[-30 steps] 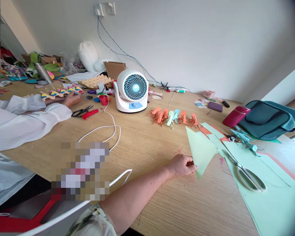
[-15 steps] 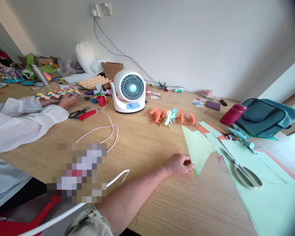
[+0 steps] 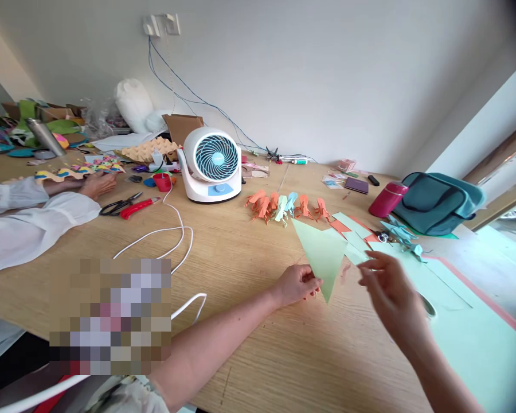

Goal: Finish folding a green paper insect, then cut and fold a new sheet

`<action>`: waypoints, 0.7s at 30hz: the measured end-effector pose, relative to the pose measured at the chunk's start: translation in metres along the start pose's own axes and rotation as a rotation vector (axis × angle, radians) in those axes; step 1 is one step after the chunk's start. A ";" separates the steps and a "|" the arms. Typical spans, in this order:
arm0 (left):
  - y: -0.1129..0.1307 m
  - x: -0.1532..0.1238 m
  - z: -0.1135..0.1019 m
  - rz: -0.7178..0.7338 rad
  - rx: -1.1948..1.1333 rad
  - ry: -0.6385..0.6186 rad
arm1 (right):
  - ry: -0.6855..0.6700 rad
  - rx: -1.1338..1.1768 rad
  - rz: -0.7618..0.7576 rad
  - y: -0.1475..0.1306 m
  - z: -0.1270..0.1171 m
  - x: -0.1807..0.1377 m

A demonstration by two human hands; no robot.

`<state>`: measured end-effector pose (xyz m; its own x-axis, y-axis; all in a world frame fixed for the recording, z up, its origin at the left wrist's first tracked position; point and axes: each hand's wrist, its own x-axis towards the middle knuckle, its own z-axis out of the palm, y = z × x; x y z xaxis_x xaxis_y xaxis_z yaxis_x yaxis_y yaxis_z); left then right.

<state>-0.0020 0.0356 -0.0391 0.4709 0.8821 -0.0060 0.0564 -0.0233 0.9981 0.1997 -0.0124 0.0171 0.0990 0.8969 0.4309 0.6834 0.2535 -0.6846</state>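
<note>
A pale green paper triangle (image 3: 324, 255) stands tilted above the wooden table, one edge pinched between the thumb and fingers of my left hand (image 3: 298, 283). To the right of the paper is my right hand (image 3: 389, 287), slightly blurred, its fingers apart and nothing between them. It hangs over the scissors, covering all but part of a pale handle loop (image 3: 429, 305). Green paper sheets (image 3: 477, 338) lie beneath and beyond that hand. Behind the triangle stands a row of small folded paper figures (image 3: 280, 209), orange, pale green and blue.
A white fan (image 3: 215, 166) stands at the back, its white cable looping across the table. Beyond the sheets are a pink bottle (image 3: 388, 199) and a teal bag (image 3: 434, 203). At left, a co-worker's hands (image 3: 98, 184) are near red-handled cutters (image 3: 140, 208). A pixelated patch hides the lower left.
My right hand has come into view from the right, over the scissors. My left hand still pinches the paper triangle. The whole view has shifted, moving the scene leftward.
</note>
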 end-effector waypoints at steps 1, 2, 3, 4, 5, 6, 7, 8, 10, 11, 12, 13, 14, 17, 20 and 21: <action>0.000 0.000 -0.001 0.004 -0.008 0.005 | -0.048 0.018 0.046 0.003 0.006 0.002; -0.001 0.000 -0.002 0.010 -0.018 0.015 | -0.115 0.051 0.106 0.006 0.014 0.004; -0.001 0.001 -0.002 0.017 -0.032 0.028 | -0.194 0.094 0.164 0.010 0.022 0.005; -0.001 0.001 -0.003 0.022 -0.049 0.040 | -0.274 0.142 0.217 0.013 0.029 0.005; -0.001 0.001 -0.004 0.025 -0.067 0.050 | -0.360 0.185 0.238 0.017 0.036 0.003; -0.001 0.001 -0.005 0.025 -0.084 0.057 | -0.420 0.209 0.236 0.019 0.041 0.001; 0.000 0.000 -0.005 0.022 -0.096 0.058 | -0.452 0.217 0.221 0.021 0.045 -0.003; 0.001 0.000 -0.005 0.016 -0.097 0.051 | -0.467 0.214 0.203 0.022 0.047 -0.007; 0.003 -0.001 -0.006 0.002 -0.072 0.028 | -0.471 0.210 0.181 0.022 0.049 -0.014; 0.004 -0.002 -0.006 -0.007 -0.054 0.017 | -0.472 0.213 0.179 0.022 0.049 -0.017; 0.005 -0.003 -0.006 -0.014 -0.040 0.009 | -0.474 0.220 0.181 0.021 0.049 -0.020; 0.006 -0.003 -0.006 -0.016 -0.030 0.002 | -0.475 0.228 0.184 0.020 0.048 -0.021; 0.006 -0.004 -0.005 -0.013 -0.023 -0.005 | -0.473 0.237 0.187 0.020 0.048 -0.022; 0.007 -0.004 -0.005 0.031 0.022 -0.031 | -0.443 0.254 0.200 0.018 0.048 -0.022; 0.008 -0.004 -0.004 0.077 0.109 -0.044 | -0.394 0.250 0.222 0.018 0.048 -0.023; 0.008 -0.004 -0.004 0.084 0.133 -0.044 | -0.387 0.247 0.225 0.018 0.048 -0.023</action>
<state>-0.0067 0.0334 -0.0311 0.5167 0.8532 0.0712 0.1300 -0.1604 0.9785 0.1747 -0.0112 -0.0330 -0.0829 0.9958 0.0392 0.4800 0.0744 -0.8741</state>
